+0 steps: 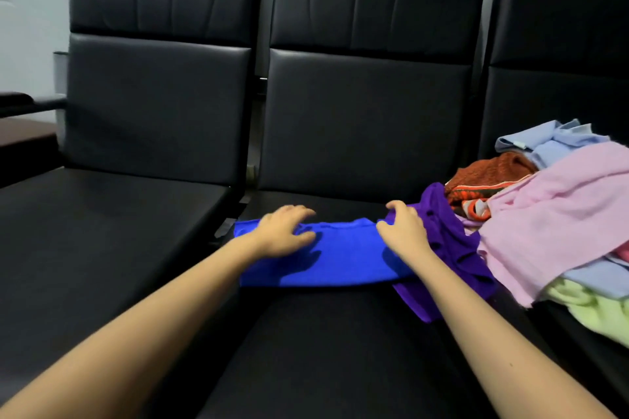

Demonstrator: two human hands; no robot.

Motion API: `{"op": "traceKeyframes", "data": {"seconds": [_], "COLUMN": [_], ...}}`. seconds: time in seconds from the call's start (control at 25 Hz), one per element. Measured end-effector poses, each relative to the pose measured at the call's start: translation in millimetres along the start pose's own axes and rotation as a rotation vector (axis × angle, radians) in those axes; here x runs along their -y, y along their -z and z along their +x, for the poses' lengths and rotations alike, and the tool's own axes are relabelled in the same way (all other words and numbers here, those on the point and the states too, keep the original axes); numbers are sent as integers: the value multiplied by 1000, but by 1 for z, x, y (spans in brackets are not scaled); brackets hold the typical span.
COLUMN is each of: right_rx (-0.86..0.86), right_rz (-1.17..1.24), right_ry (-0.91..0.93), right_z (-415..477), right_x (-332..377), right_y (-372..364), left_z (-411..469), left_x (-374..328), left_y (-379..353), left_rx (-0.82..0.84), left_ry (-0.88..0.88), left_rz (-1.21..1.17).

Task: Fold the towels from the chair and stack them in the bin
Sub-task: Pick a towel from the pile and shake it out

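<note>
Blue towel [347, 255] on chair seat [323, 333]: left fingers [303, 214] spread atop, right fingers [396, 206] gripping its edge.

Light is dim and comes from overhead and ahead, leaving a soft sheen on the black chair backs [371, 10]. The left hand [282, 231] and right hand [405, 231] drop short dark shadows onto the blue towel [343, 258]. Edges bow; everything looks slightly soft.

left hand [286, 231] bare | right hand [403, 231] bare | forearms [170, 309] bare
</note>
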State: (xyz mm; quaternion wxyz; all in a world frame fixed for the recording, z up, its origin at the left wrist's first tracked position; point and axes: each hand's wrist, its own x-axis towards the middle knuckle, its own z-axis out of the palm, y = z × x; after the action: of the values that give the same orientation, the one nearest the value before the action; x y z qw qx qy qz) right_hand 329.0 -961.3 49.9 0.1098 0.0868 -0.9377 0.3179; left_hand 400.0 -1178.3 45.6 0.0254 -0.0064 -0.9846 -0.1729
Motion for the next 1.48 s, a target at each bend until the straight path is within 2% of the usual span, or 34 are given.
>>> {"op": "traceKeyframes", "data": {"seconds": [0.08, 0.12, 0.16, 0.24, 0.28, 0.32, 0.48, 0.6, 0.72, 0.8, 0.88, 0.96, 1.04, 1.12, 1.16, 1.2, 1.32, 1.48], "right_rx": [-40, 84, 335, 879, 1015, 1027, 727, 624, 512, 402, 242, 0, -129, -73, -18, 9, 2, 124], "right_rz": [-90, -99, -142, -293, -333, -319, -35, 197, 412, 396, 349, 537, 731, 757, 698, 647, 686, 663], "right_ry": [144, 155, 112, -86, -162, -201, -299, -442, -507, -423, -273, -159, -27, 53, 66, 72, 90, -57], "right_z": [-8, -11, -16, -29, -35, -39, -36, -33, -30, -24, -17, -13, -10, -9, -11, -14, -17, -16], "right_x": [18, 27, 36, 51, 54, 52, 34, 26, 29, 30, 33, 38, 47, 57, 59, 61, 59, 54], "right_y": [6, 12, 19, 29, 30, 29, 23, 17, 18, 23, 32, 53, 85, 113, 120, 123, 122, 115], "left_z": [-1, -2, -3, 0, 2, 3, -4, -6, -4, -1, 2, 6, 6, 2, -1, -4, -11, -14], "left_x": [-10, -17, -25, -45, -53, -56, -43, -39, -39, -38, -39, -41, -49, -56, -57, -56, -56, -58], "left_y": [-19, -26, -28, -17, -9, -5, -3, 4, 6, 3, 12, 33, 56, 75, 82, 86, 98, 100], "left_rx": [216, 257, 256, 191, 174, 177, 172, 250, 274, 203, 2, -179, -283, -376, -386, -347, -273, -223], "left_ry": [89, 167, 238, 304, 298, 298, 427, 423, 459, 479, 495, 449, 321, 242, 225, 211, 191, 358], "left_rz": [120, 220, 327, 445, 435, 395, 254, 132, -140, -486, -854, -1193, -1354, -1129, -1002, -976, -1024, -1116]}}
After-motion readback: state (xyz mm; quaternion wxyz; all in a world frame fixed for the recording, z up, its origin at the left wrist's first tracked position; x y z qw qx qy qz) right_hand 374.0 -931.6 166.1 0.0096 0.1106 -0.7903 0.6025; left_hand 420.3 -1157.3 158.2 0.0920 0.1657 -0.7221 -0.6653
